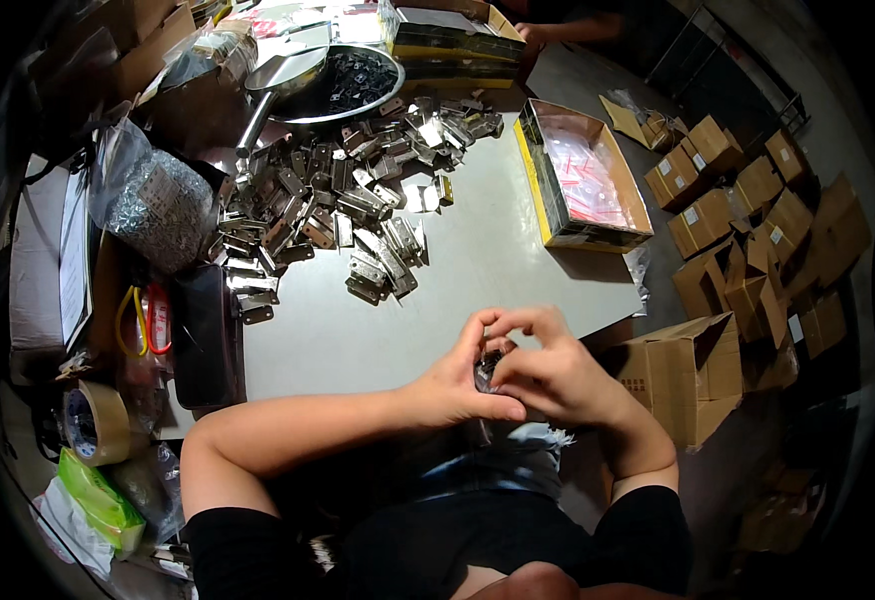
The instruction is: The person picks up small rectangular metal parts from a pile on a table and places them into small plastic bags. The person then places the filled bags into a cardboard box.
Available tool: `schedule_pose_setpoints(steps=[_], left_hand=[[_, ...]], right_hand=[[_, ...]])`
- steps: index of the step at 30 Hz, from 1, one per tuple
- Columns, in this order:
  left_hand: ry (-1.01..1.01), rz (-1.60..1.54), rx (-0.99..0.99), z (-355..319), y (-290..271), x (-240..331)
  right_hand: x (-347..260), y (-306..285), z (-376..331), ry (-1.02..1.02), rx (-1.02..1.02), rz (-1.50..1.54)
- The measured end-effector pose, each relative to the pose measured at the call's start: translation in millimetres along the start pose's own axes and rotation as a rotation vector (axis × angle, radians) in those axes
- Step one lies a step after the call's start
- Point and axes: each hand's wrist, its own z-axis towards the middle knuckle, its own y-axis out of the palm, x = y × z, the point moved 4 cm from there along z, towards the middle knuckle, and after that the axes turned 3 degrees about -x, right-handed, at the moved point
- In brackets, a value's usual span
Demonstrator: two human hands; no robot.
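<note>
Close to my body, at the table's near edge, both hands meet around what looks like a small clear plastic bag point(487, 373) with dark pieces in it. My left hand point(456, 380) curls its fingers and thumb about the bag from the left. My right hand point(550, 368) closes on it from the right with bent fingers, partly hiding it. The exact contents are too small to make out. Beyond the hands lies a large heap of shiny metal hinge-like brackets point(323, 190), with a smaller cluster point(386, 260) at its near side.
Behind the heap stands a metal bowl point(395, 92) of black parts with a scoop point(283, 75). A box of small clear bags point(583, 165) sits right. At left are a bag of screws point(163, 205), scissors point(136, 325) and tape point(108, 422). Cartons point(693, 380) cover the right floor. Another person's hand point(533, 35) shows far off.
</note>
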Motion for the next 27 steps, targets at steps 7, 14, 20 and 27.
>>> schedule_pose_setpoints(steps=[7,14,20,27], left_hand=[[-0.026,0.599,0.193,11,-25,8],[0.001,0.596,0.225,7,-28,-2],[0.003,0.347,0.191,6,-25,-2],[0.092,0.462,0.329,5,-33,-7]], right_hand=[[18,-14,7,0.09,0.131,-0.002],[40,-9,12,0.064,0.075,0.193],[52,-11,12,0.452,0.053,0.479],[36,-6,18,0.238,0.126,0.094]])
